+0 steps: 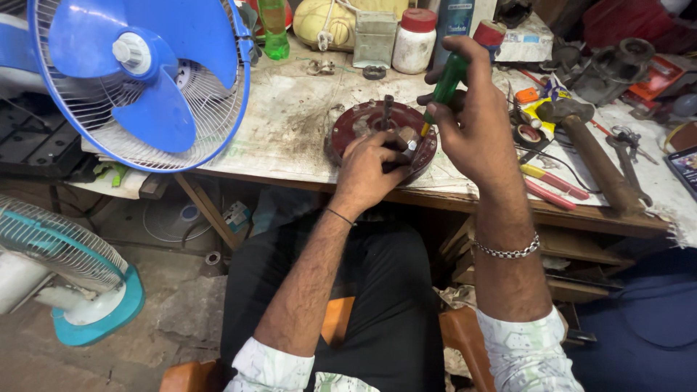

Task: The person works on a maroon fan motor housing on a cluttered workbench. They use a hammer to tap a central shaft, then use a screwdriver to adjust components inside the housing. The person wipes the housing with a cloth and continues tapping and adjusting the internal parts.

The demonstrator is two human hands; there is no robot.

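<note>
From the head view, the left hand [374, 165] presses down on a round, dark red metal motor housing [363, 125] lying flat near the front edge of the surface [290, 123]; its grip is closed around a small grey metal part on the housing's near rim. A short steel shaft stands upright from the housing's middle. The right hand [475, 123] has its grip wrapped around the translucent green handle of a screwdriver [448, 81], whose shaft slants down to the housing just beside the left fingers.

The surface is covered with a stained, grimy sheet, pale and worn. To the right of the housing lie a heavy hammer [592, 149] with a rusty brown handle, red-handled pliers [552, 185] and a steel wrench [628, 149], all close to the right forearm. Behind the housing stand a white plastic jar with a red lid [414, 40] and a green bottle [274, 29]. On the left a blue fan [145, 72] with a white wire guard leans over the surface's corner, and a teal fan [80, 283] sits on the floor below.
</note>
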